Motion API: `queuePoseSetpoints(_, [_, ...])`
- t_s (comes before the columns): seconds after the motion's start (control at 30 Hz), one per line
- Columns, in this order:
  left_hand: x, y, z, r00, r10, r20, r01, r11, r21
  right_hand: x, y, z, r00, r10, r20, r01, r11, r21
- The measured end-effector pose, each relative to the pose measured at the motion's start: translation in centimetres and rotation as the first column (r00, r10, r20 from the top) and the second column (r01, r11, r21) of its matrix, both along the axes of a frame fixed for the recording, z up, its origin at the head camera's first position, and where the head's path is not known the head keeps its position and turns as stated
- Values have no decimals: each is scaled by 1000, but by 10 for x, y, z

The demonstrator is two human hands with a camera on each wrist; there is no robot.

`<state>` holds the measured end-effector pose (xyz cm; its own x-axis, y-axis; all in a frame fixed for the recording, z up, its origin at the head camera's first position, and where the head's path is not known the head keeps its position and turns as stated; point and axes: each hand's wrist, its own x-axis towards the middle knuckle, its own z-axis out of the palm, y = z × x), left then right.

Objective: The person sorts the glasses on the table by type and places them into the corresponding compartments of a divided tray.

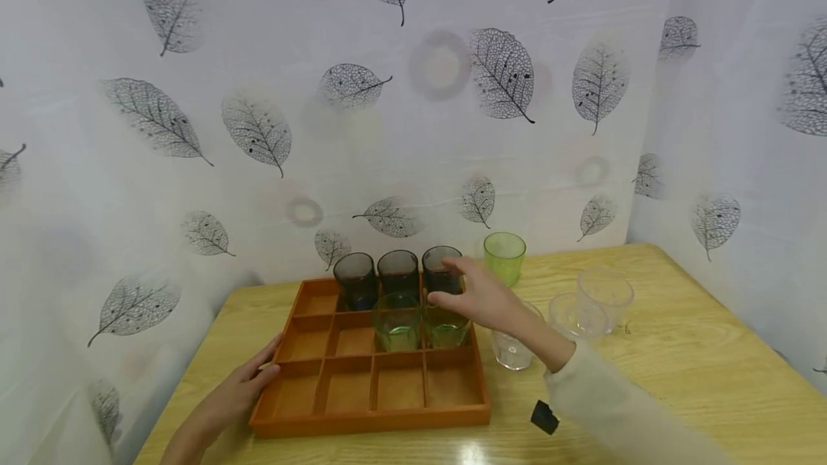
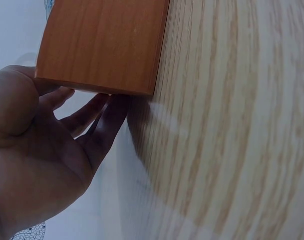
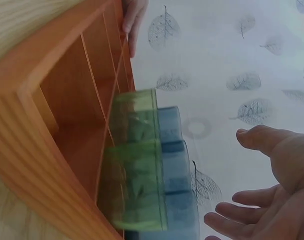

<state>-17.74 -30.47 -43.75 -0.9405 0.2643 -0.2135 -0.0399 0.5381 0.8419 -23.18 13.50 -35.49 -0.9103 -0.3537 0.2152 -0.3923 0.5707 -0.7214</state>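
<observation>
An orange-brown wooden tray point(image 1: 368, 422) with several square compartments lies on the table. Three dark grey glasses point(image 1: 354, 275) stand upright in its back row, leaving the left compartment bare. Two green-tinted glasses point(image 1: 397, 325) fill the two right compartments of the middle row; both show in the right wrist view, where one green glass point(image 3: 137, 190) is nearest. Above the right one hovers my right hand point(image 1: 487, 300), fingers and thumb apart, nothing between them. My left hand point(image 1: 235, 393) rests against the tray's left side, fingers point(image 2: 109, 127) nearly straight on the outer wall.
Beyond the tray's back right corner stands a yellow-green glass point(image 1: 504, 257). Clear glasses, one point(image 1: 513, 351) beside the tray and one point(image 1: 607, 293) farther right, stand on the wooden table point(image 1: 698, 372). A small black object point(image 1: 545, 417) lies by my right sleeve. A leaf-patterned curtain point(image 1: 413, 128) closes off the back.
</observation>
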Motion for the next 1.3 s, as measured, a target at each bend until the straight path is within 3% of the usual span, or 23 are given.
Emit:
queuePoseSetpoints(0.33, [12,-9,4,1000,15,-16,-15,1000,-12,-17,35,15,1000,-6,-16,6,1000,-1])
queuePoseSetpoints(0.67, [20,-17,4,999,44,6,-44,999,6,-39,65,9,997,-71,-18,73,995,65])
queuePoseSetpoints(1.3, [10,-5,7,997,12,-81,-12,1000,-2,-53,123,7,986,-137,93,119,976,182])
